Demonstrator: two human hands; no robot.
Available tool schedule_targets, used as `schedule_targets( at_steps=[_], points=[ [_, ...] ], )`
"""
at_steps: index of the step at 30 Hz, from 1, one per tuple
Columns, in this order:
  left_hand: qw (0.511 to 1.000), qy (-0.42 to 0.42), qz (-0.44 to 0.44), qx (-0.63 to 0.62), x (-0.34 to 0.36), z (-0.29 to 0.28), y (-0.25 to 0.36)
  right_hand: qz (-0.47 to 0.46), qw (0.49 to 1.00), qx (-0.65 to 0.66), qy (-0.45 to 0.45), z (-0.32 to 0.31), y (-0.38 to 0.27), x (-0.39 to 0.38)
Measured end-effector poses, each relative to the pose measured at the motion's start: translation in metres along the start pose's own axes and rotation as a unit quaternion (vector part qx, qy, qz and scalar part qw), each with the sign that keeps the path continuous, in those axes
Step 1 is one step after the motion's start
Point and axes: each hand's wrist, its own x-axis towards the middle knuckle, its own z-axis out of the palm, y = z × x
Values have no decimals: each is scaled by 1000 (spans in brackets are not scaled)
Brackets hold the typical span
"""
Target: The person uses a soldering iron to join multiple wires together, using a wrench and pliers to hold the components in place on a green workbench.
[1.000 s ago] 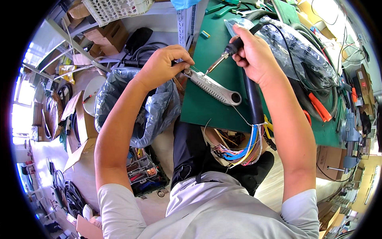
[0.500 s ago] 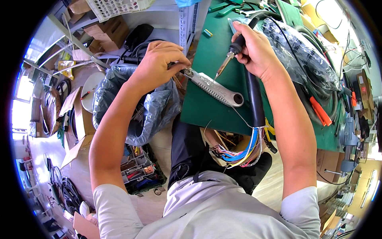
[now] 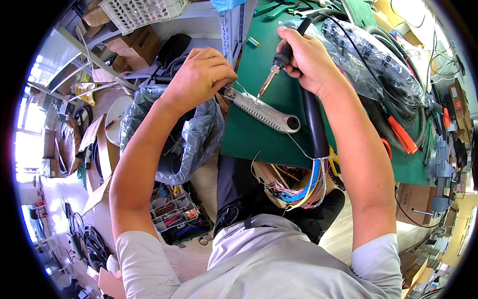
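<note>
My right hand (image 3: pixel 311 62) is wrapped round the dark handle of a soldering iron (image 3: pixel 273 76). Its metal tip points down onto a grey metal tool handle (image 3: pixel 264 110) with a ridged side and a holed end, lying on the green work mat (image 3: pixel 249 144). My left hand (image 3: pixel 203 74) is closed in a pinch just beyond the grey handle's far-left end. From its fingertips a thin wire (image 3: pixel 240 86) runs toward the iron's tip. A thick black cable (image 3: pixel 313 119) lies right of the handle, its blue, yellow, pink and white wires (image 3: pixel 303 192) fanning out past the mat's near edge.
A bin with a grey plastic liner (image 3: pixel 196 134) stands left of the mat. Below it sits an organiser of tools (image 3: pixel 174 212). Plastic-wrapped cable (image 3: pixel 371 60) and orange-red handles (image 3: pixel 402 134) lie on the right. Green-handled tools (image 3: pixel 276 11) are at the back.
The view has shifted slightly. The iron's tip now sits farther along the grey handle, closer to my left hand, and the thin wire at my left fingertips shows more plainly.
</note>
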Motion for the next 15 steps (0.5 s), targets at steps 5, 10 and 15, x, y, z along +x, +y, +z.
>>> schedule_targets(
  at_steps=[5, 10, 15],
  points=[
    [998, 9, 49, 34, 0, -4, -2, 6, 1000, -29, -7, 8, 7, 9],
    [993, 19, 90, 73, 0, -8, -6, 10, 1000, -21, 0, 14, 13, 11],
    [990, 23, 95, 100, -10, -9, -8, 17, 999, -47, -1, 15, 15, 14]
  ],
)
